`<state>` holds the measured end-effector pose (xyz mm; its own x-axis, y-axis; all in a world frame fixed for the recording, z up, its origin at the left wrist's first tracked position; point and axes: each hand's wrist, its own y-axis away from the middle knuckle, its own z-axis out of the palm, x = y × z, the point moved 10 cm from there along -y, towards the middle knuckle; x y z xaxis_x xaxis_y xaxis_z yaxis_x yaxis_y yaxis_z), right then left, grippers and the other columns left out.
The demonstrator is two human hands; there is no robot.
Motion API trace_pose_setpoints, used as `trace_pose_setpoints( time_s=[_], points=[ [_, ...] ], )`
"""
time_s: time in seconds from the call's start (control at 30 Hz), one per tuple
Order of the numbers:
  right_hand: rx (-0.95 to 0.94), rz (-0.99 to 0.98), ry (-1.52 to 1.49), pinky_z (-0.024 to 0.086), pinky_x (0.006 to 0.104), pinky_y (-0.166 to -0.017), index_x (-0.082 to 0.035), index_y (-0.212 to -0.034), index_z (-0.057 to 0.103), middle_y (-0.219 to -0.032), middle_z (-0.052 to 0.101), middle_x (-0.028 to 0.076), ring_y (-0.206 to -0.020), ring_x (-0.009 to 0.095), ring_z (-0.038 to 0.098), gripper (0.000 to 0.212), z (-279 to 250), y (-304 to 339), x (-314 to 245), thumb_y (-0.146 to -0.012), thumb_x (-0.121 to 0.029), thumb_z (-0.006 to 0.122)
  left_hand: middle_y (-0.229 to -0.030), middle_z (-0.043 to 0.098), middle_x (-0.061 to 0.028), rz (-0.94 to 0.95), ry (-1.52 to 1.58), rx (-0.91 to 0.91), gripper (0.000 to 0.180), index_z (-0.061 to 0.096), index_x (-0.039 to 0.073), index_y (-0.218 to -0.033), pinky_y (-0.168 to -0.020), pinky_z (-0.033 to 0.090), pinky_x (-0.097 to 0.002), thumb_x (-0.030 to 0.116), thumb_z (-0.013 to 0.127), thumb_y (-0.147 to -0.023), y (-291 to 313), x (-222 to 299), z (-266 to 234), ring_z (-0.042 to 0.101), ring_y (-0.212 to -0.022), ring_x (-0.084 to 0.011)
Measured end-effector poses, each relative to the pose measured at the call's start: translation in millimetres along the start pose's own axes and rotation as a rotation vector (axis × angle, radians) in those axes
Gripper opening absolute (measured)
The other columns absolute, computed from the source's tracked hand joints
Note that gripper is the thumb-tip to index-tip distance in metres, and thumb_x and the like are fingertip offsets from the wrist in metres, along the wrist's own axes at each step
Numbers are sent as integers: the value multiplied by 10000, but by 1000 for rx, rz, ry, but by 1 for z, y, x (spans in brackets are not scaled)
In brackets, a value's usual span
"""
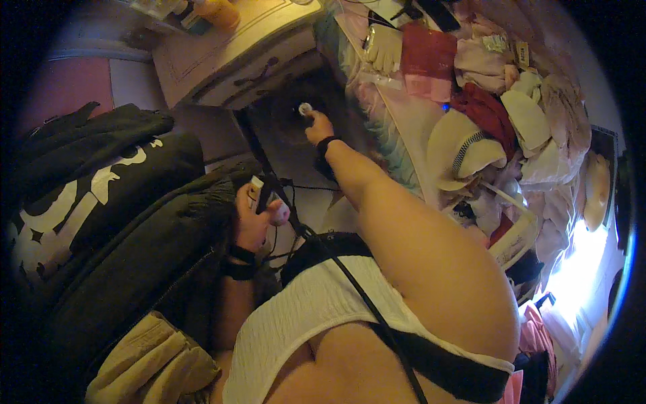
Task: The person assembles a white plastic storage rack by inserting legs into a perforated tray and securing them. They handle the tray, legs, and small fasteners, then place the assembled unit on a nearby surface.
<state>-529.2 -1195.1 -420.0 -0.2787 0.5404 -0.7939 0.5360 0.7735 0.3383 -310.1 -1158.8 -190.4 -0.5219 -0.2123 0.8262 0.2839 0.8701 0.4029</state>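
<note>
My right hand (320,128) reaches out with its fingers closed round a small round whitish piece (305,108). It is over or against a dark panel (279,101) below the pale cabinet; whether the piece touches the panel I cannot tell. Nearer to me on the left, my left hand (250,221) is closed on a small slim item with a whitish end (256,182) and a dark part. Its kind does not show. This hand is beside a pile of dark clothing (134,229). Both wrists wear black bands.
A pale cabinet (235,54) with a drawer handle (259,74) stands at the far left. On the right, a bed (397,128) bears packaged gloves (384,48), a red packet (428,57) and heaped clothes. A dark cord (350,276) crosses my front. Khaki cloth (151,363) lies at lower left.
</note>
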Motion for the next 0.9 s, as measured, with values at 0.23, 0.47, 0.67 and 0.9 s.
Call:
trace_pose_setpoints(
  time_s=[0.23,0.47,0.67,0.9],
  points=[
    [-664,-92,248,471,384,-803,-104,-972,638,-986,631,134,-941,303,587,254,-17,143,48,-731,-107,560,-880,585,-35,18,-339,-51,460,509,12,-1057,-703,456,-270,239,738,-729,-8,20,1,549,-797,-124],
    [-234,253,3,467,360,-758,-80,-958,632,-917,641,159,-870,295,607,235,-204,282,151,-764,-157,523,-825,596,-47,163,-335,-205,402,546,28,-975,-680,456,-297,300,725,-739,-8,53,74,555,-749,-145],
    [259,829,-458,479,373,-722,-26,-987,586,-829,630,136,-792,277,603,246,-302,436,278,-789,-167,543,-942,627,-141,341,-518,-376,562,533,13,-1083,-738,466,-338,386,719,-706,10,105,175,613,-843,-275],
    [630,314,-1607,480,444,-803,-66,-1068,530,-1074,573,105,-993,284,559,308,-359,423,290,-765,-16,517,-926,629,-160,549,-671,-541,526,538,41,-1071,-760,462,-361,357,720,-691,77,160,250,599,-886,-328]
  ],
)
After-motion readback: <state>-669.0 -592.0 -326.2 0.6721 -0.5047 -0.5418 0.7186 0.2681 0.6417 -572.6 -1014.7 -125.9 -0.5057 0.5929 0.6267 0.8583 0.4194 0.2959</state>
